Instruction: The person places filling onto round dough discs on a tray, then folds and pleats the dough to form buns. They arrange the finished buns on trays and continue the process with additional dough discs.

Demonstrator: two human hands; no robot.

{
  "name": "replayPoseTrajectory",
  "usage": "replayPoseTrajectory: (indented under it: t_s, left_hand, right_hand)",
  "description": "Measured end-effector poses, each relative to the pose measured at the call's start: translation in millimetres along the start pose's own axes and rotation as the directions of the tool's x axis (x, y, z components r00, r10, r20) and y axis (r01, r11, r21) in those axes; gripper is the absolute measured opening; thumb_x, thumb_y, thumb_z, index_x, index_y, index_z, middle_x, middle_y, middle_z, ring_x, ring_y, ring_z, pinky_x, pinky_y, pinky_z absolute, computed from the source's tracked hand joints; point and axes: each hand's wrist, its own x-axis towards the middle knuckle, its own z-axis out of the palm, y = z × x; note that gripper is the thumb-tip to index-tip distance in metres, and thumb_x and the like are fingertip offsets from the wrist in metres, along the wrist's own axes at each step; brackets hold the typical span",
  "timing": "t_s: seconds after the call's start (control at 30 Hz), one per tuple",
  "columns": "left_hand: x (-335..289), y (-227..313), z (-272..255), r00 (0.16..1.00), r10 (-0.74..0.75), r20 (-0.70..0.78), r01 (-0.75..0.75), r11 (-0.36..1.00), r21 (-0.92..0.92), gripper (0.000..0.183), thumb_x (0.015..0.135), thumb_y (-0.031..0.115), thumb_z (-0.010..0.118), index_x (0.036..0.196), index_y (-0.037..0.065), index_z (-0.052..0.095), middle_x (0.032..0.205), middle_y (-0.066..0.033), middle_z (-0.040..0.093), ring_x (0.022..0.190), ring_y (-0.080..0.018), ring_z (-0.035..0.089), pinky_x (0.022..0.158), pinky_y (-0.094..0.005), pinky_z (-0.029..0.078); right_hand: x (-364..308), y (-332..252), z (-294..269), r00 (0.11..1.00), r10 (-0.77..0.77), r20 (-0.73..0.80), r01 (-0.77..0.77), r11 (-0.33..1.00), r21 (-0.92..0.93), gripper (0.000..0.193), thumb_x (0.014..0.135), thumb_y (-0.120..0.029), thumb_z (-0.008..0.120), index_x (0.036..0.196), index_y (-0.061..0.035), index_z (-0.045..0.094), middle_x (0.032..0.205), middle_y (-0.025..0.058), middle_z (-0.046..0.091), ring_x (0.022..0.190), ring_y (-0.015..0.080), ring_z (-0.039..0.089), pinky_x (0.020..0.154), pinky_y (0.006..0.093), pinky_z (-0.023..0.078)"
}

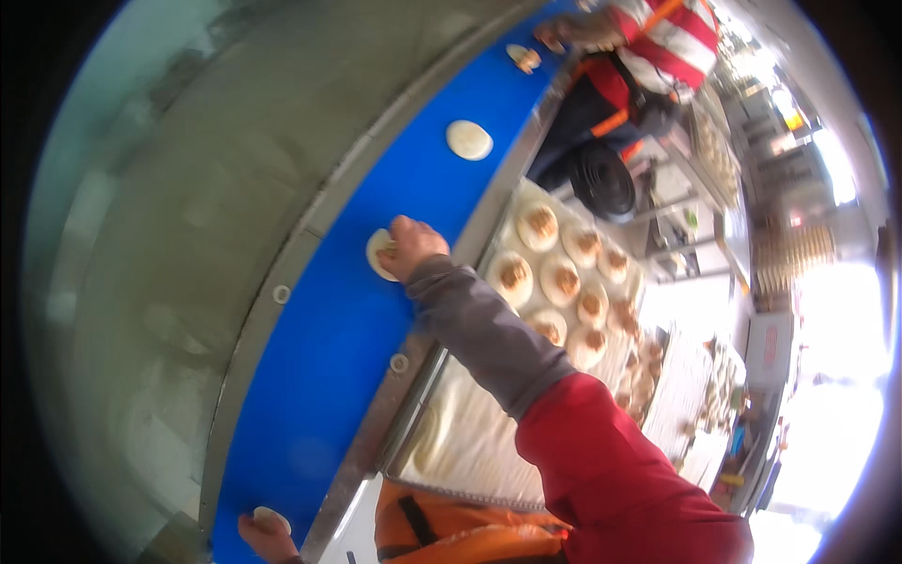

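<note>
A pale, flat, oval dough round [379,256] with a little brown filling lies on the smooth blue conveyor belt [315,385], beneath the bare right hand [413,249]. That hand's fingers are bunched and bent down over the round; whether they pinch the dough, the filling or neither, I cannot tell. The bare left hand [267,540], partly cut off by the lower edge, has its thumb and fingers closed on a small pale dough piece [272,520] at the near end of the belt.

Beside the belt stands a wide, shallow rectangular tray [489,442] with a whitish lining. Its far part holds several pale dough rounds [538,226], each topped with a mound of chunky brown filling; its near part shows mostly bare lining. Past the tray lie more filled pieces [639,381], blurred.

Farther up the belt rest a plain cream dough disc [470,140] and a dough piece with brown filling [523,58], the latter near the hand [554,36] of a co-worker in a red-and-white top. A white rectangular box [770,350] stands at the right; its contents are hidden.
</note>
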Motion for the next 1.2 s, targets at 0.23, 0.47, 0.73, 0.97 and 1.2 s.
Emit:
replayPoseTrajectory:
  t_s: [0.23,0.47,0.73,0.97,1.2]
  left_hand:
    - [-25,-89,13,0.906,-0.422,0.033,0.386,0.791,-0.475,0.04,0.09,0.022,0.059,0.124,0.002,0.055,0.111,-0.0183,0.063,0.1,-0.0316,0.061,0.087,-0.0425,0.05]
    - [9,-54,-12,0.832,-0.424,0.358,0.541,0.762,-0.355,0.038,0.09,0.021,0.061,0.121,0.0,0.054,0.109,-0.0164,0.062,0.095,-0.029,0.062,0.083,-0.0404,0.051]
    - [37,219,-43,0.622,0.225,0.75,0.559,0.543,-0.627,0.037,0.088,0.017,0.062,0.12,0.0,0.052,0.109,-0.0106,0.059,0.094,-0.0209,0.059,0.078,-0.0343,0.051]
    - [-23,539,28,0.229,0.844,0.485,0.203,0.446,-0.872,0.028,0.085,0.02,0.073,0.1,0.004,0.055,0.079,-0.0025,0.055,0.071,-0.0097,0.051,0.065,-0.0265,0.045]
    - [-54,597,69,0.671,0.741,0.025,-0.345,0.342,-0.874,0.04,0.083,0.003,0.063,0.121,0.0,0.051,0.112,-0.0199,0.055,0.097,-0.0369,0.056,0.086,-0.0431,0.047]
  right_hand:
    - [-152,0,-44,0.997,-0.011,0.071,-0.04,0.73,0.682,0.043,0.081,-0.019,0.073,0.12,-0.0074,0.057,0.095,0.0112,0.064,0.084,0.0208,0.065,0.072,0.033,0.053]
    - [-317,166,-168,0.772,0.312,0.554,-0.636,0.357,0.685,0.032,0.088,-0.012,0.068,0.117,-0.0027,0.059,0.086,0.0058,0.065,0.068,0.0107,0.063,0.057,0.0233,0.051]
    - [-313,302,-193,0.919,0.38,0.1,-0.392,0.87,0.298,0.035,0.086,-0.022,0.067,0.116,-0.0055,0.063,0.095,0.0109,0.066,0.083,0.0214,0.064,0.073,0.0345,0.053]
    - [-339,182,-176,0.981,-0.025,-0.19,0.108,0.891,0.441,0.045,0.074,-0.008,0.073,0.117,-0.0032,0.06,0.11,0.0141,0.062,0.107,0.034,0.058,0.096,0.0419,0.046]
    - [-319,198,-115,0.925,0.279,-0.257,-0.134,0.875,0.466,0.04,0.081,-0.007,0.068,0.119,-0.0011,0.059,0.113,0.0187,0.059,0.103,0.0356,0.058,0.088,0.0406,0.049]
